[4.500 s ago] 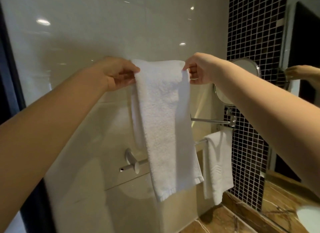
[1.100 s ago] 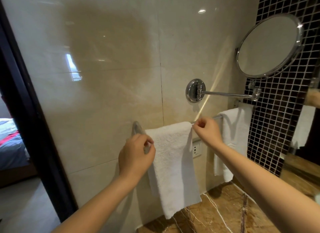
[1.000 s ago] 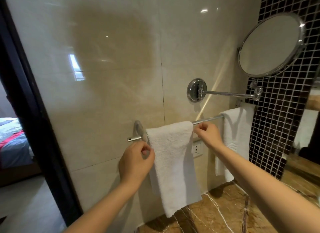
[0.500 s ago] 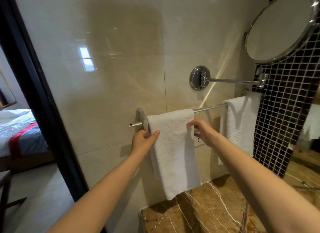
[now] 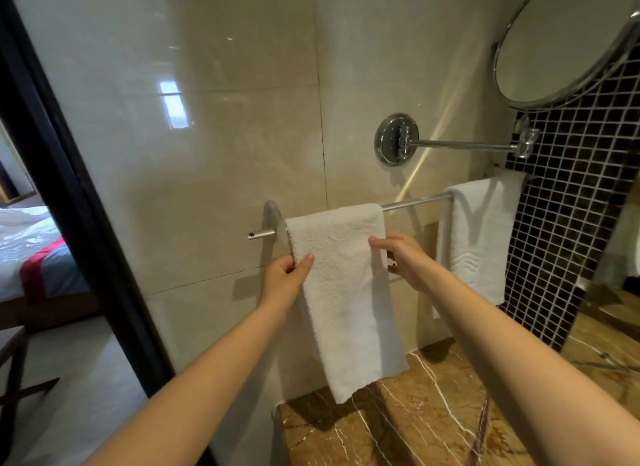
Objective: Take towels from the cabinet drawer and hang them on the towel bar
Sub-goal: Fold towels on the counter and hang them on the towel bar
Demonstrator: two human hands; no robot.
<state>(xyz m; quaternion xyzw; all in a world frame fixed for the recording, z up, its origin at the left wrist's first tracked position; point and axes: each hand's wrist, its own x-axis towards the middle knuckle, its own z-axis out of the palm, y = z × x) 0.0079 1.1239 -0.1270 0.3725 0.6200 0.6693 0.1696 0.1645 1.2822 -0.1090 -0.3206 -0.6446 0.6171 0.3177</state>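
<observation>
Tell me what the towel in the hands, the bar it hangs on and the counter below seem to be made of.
The towel looks like white cotton terry: nubby looped pile, soft drape. The bar is metal, perhaps satin steel or chrome: a thin rigid rod with a grey sheen. The counter is polished brown stone, probably marble, though it could be imitation: white veins, glossy reflections.

Occlusions and crops, bathroom wall
Round mirror point(image 5: 554, 39) is cut by top and right edges; towel bar point(image 5: 412, 202) is covered under the near towel point(image 5: 343, 285); right hand point(image 5: 405, 257) fingertips are hidden behind its edge; bed point(image 5: 31, 250) is cropped at left.
</observation>
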